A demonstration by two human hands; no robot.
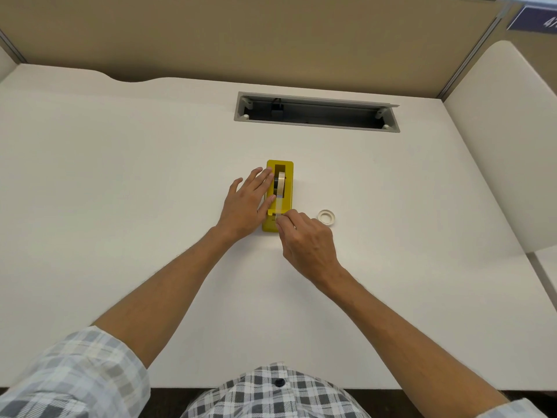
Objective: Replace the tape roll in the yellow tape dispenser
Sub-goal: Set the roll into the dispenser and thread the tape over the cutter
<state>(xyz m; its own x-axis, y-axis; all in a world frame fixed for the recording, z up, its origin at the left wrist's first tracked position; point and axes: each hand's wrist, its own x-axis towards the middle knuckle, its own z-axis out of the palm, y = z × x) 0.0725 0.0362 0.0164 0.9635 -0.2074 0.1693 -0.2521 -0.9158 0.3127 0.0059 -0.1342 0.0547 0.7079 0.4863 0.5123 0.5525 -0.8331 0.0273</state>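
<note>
Yellow tape dispenser (278, 196): stands on the white desk (120, 176), cutter end toward the person, a little left of the cable tray opening (316, 111) set into the desktop.
Tape roll (281, 184): seated upright in the dispenser's slot; a clear strip of tape (279, 205) runs from it down toward the cutter.
Spent core (326, 217): a near-empty white ring lying flat on the desk just right of the dispenser, apart from both hands.
Left hand (247, 206): spread flat and unclenched, fingers resting against the dispenser's left wall, bracing it rather than gripping.
Right hand (307, 239): thumb and forefinger pinched on the free end of the tape at the cutter; other fingers curled in.
Stage, as I judge it: the new roll looks installed; what remains is laying the strip over the cutter and tearing it clean.
Risk, strip: pulled off-line, it could fold and stick to itself or to the slot wall.
Risk, roll: a sharp tug could lift it from its seat; whether the hub sits fully down is hidden.
Risk, dispenser: the flat left hand only presses sideways, so a hard pull toward the person could slide the body.
Risk, fingers: the pinch is right at the cutter teeth, so a slip could nick a fingertip.
</note>
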